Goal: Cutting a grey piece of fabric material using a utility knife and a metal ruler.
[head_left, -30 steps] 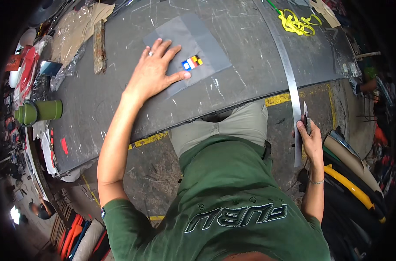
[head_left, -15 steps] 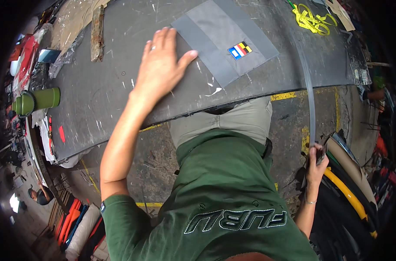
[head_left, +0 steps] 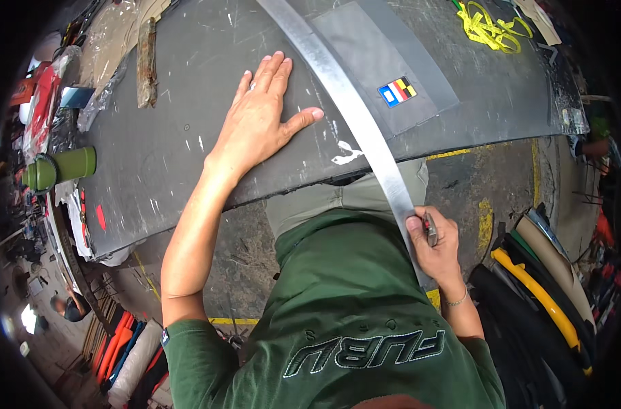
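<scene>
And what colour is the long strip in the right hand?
The long strip is shiny silver-grey, seen in the head view.

Silver strip point(head_left: 356, 112) slanting, knife point(head_left: 430, 230) beside its lower end, grey sheet point(head_left: 375, 54) flat

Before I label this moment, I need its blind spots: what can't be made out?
In the head view:
Far end of the metal strip: cut off by the top edge.
Left edge of the grey sheet: hidden behind the strip.
Tabletop under the left hand: covered by it.
Rest of the dark tool: covered by the right hand.
</scene>
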`<action>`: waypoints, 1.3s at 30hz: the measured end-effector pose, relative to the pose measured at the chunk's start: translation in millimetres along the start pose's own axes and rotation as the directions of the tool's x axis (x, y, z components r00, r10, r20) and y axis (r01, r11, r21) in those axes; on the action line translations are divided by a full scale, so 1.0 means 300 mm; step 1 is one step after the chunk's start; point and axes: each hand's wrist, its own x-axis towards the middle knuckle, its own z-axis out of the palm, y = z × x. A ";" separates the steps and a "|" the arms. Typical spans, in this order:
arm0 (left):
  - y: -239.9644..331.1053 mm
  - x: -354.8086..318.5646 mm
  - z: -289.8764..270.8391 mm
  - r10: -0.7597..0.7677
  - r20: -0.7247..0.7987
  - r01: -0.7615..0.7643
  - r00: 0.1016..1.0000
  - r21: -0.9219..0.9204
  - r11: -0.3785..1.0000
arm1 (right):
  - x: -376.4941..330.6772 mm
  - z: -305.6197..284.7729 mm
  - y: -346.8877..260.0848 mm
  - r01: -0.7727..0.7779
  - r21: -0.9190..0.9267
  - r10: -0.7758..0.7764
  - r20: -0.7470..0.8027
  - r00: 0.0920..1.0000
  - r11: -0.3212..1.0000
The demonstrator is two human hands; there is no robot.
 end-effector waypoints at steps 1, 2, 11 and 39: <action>-0.001 -0.003 0.000 0.005 -0.012 -0.005 1.000 -0.018 1.000 | -0.001 0.002 -0.001 -0.003 0.001 0.003 -0.001 1.000 1.000; -0.004 -0.004 -0.001 0.007 -0.009 -0.007 1.000 -0.020 1.000 | -0.001 0.007 -0.003 0.007 -0.013 -0.007 0.003 1.000 1.000; 0.016 0.029 -0.046 -0.076 0.013 0.077 0.997 -0.233 0.969 | 0.024 0.033 -0.033 0.096 -0.143 -0.095 0.015 0.995 0.985; 0.015 0.050 -0.073 0.001 -0.034 -0.002 0.999 -0.052 0.999 | 0.078 0.036 -0.049 -0.165 -0.011 0.165 0.042 0.985 0.986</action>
